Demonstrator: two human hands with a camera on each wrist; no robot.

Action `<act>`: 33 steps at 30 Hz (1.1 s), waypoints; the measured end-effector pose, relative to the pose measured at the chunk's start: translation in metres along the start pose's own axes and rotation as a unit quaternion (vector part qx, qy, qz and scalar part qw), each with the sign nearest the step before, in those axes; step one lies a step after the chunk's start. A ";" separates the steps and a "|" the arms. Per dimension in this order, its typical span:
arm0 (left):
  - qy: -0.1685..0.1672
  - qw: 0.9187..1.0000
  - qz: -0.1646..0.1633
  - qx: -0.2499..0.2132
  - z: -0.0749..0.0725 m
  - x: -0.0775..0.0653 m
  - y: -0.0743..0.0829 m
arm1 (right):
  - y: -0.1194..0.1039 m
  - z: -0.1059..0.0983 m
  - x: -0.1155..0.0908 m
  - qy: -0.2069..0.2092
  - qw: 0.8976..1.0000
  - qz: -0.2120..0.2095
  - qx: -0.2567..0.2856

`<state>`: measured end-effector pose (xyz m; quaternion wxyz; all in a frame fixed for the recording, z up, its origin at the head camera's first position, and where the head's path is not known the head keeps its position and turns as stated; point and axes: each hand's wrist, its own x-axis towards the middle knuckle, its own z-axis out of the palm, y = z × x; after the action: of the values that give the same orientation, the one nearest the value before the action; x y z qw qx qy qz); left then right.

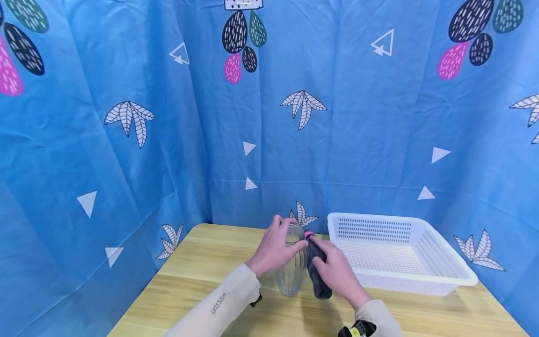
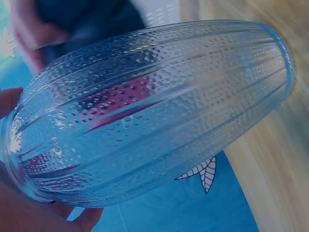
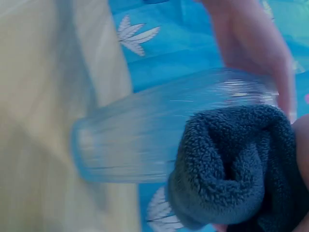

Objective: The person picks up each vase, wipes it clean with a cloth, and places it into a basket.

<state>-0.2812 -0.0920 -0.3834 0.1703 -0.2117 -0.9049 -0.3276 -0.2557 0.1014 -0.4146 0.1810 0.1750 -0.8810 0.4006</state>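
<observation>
A clear ribbed glass vase [image 1: 290, 276] is held near its rim by my left hand [image 1: 273, 248], thumb and fingers around the top. Dimples and lengthwise ribs show on the glass vase [image 2: 183, 101] in the left wrist view. Whether its base touches the table cannot be told. Just right of the vase, my right hand [image 1: 334, 271] grips a bunched dark grey towel [image 1: 322, 285] that hangs downward. Something pink [image 1: 309, 233] shows at the towel's top. In the right wrist view the fuzzy folds of the towel [image 3: 227, 164] cover part of the vase.
A white perforated plastic basket [image 1: 400, 281] stands on the right of the wooden table [image 1: 181, 281], behind and beside my right hand. Blue patterned cloth [image 1: 269, 140] hangs along the back and sides of the table.
</observation>
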 end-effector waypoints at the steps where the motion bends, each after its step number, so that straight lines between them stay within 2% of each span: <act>1: 0.000 1.000 -0.002 -0.001 -0.001 0.000 0.000 | -0.004 -0.004 0.003 0.015 1.000 -0.011 0.003; 4: -0.006 1.000 -0.006 -0.004 -0.004 0.001 -0.001 | -0.014 -0.013 0.009 0.048 0.998 -0.043 0.009; 7: -0.017 1.000 0.000 -0.010 -0.005 0.002 -0.002 | -0.017 -0.014 0.013 0.048 0.997 -0.053 0.000; 14: -0.040 0.998 0.016 -0.043 -0.006 0.003 -0.001 | 0.001 0.009 0.006 -0.016 1.000 0.011 -0.002; 17: -0.031 0.999 0.020 -0.039 -0.006 0.003 -0.002 | 0.011 0.022 -0.001 -0.040 0.999 0.018 -0.017; 20: -0.023 0.999 0.023 -0.030 -0.005 0.003 -0.004 | 0.022 0.035 -0.010 -0.088 0.995 0.019 -0.047; 24: -0.018 0.999 0.028 -0.020 -0.004 0.003 -0.006 | 0.033 0.043 -0.017 -0.135 0.989 0.008 -0.064; 28: -0.010 1.000 0.020 -0.015 -0.003 0.003 -0.007 | 0.034 0.039 -0.014 -0.122 0.991 -0.002 -0.048; 33: -0.012 1.000 -0.002 -0.008 -0.003 0.001 -0.008 | 0.020 0.025 -0.006 -0.058 0.998 0.011 -0.022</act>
<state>-0.2857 -0.0992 -0.3846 0.1572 -0.2147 -0.9048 -0.3325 -0.2636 0.0955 -0.4458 0.1289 0.1846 -0.9004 0.3723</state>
